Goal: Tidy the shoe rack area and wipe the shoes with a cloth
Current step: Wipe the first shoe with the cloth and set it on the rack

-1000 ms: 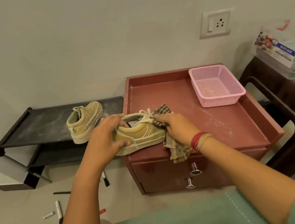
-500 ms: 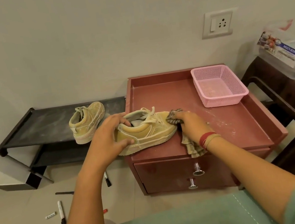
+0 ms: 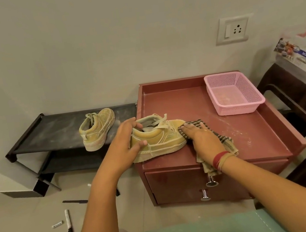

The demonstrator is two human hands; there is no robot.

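On the table (image 3: 250, 141), the left hand (image 3: 126, 141) grips the shoe (image 3: 161, 140) by its heel. At the shoe's 3 o'clock, the right hand (image 3: 202, 138) presses the cloth (image 3: 224, 141) against the toe with flat fingers.

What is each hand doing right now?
Left hand: grips the heel end of the yellow shoe on the red cabinet.
Right hand: fingers flat, pressing the checked cloth against the shoe's toe.

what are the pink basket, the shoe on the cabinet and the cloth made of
Pink basket: moulded plastic, slightly glossy; regular perforated mesh walls. Shoe: likely matte suede or canvas, dusty, stitched seams, pale rubber-like sole. Cloth: thin woven check, probably cotton; it hangs limp over the cabinet edge.
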